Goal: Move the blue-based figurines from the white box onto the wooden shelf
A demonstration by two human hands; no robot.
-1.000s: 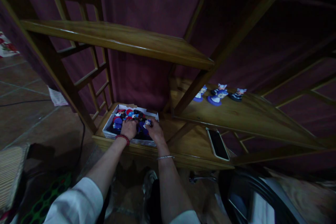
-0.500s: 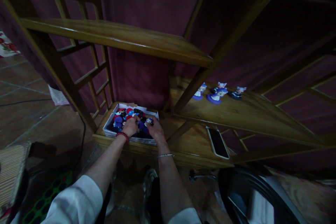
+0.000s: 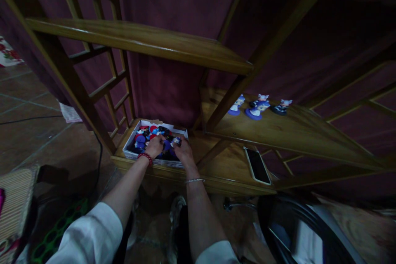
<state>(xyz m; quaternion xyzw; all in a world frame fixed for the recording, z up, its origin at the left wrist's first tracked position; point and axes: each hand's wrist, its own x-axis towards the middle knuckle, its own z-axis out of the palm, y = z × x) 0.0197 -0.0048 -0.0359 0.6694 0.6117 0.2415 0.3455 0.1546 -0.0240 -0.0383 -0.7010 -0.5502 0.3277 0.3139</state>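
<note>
A shallow white box full of small figurines in red, blue, purple and black sits on the low shelf. My left hand, with a red bead bracelet at the wrist, reaches into it with fingers pinched together. What the pinch holds is hidden. Close to those fingertips shows a purple round base. At the box's right end, my right hand grips a figurine with a pale face and dark purple hair between thumb and fingers.
On the raised shelf to the right stand several figurines. A phone lies on the lower shelf. Wooden posts and a board frame the box from above. A black chair is at lower right.
The view has shifted slightly. Both hands stay over the box, the right one still gripping its figurine, and the purple base between them shows more clearly.
</note>
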